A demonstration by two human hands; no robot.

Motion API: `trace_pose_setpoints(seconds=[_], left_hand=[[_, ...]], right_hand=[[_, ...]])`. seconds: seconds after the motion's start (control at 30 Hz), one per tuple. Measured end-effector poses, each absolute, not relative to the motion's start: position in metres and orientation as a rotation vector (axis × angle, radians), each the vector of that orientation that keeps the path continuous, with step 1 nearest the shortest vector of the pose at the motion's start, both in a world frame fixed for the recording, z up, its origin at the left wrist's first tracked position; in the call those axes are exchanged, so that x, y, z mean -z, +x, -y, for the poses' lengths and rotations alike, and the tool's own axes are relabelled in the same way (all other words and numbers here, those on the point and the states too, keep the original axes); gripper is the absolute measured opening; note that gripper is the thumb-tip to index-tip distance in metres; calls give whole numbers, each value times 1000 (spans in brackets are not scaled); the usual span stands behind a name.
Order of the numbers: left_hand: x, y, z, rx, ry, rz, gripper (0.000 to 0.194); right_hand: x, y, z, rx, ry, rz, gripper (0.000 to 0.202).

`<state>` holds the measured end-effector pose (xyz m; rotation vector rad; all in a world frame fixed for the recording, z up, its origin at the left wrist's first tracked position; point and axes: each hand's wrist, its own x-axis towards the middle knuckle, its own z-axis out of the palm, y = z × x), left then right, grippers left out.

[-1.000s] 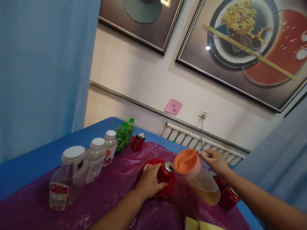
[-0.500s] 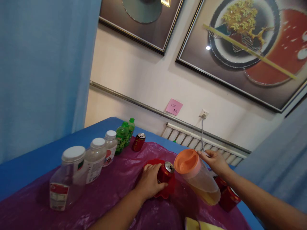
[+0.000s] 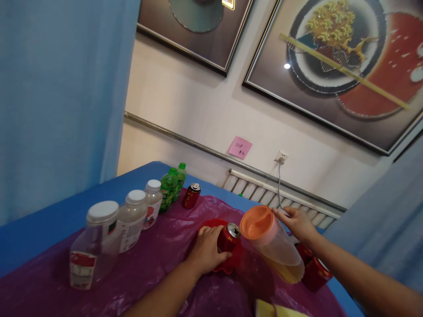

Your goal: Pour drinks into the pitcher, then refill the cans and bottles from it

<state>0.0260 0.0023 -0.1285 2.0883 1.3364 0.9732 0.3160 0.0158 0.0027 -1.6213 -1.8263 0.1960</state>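
My left hand (image 3: 207, 249) is wrapped round a red can (image 3: 228, 238) with an open silver top, over a red scalloped dish (image 3: 235, 260). My right hand (image 3: 295, 222) grips the handle side of a clear pitcher (image 3: 280, 257) with an orange lid (image 3: 257, 223). The pitcher tilts toward the can, and yellowish liquid lies along its lower side. Its lid is close beside the can's top; no stream of liquid can be made out.
Three clear jars with white lids (image 3: 102, 211), green bottles (image 3: 168, 187) and another red can (image 3: 191, 196) line the left side of the purple sheet (image 3: 158, 264). More red cans (image 3: 316, 274) stand at right. A yellow item (image 3: 277, 309) lies at the front edge.
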Motion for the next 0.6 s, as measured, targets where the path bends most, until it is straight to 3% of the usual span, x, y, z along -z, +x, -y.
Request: trace_pose_setpoints(seconds=[0.6], left_hand=[[129,26,-2,-996,2100,-1333,68]], right_hand=[[-3,315,-13,-237,-1635,1796,53]])
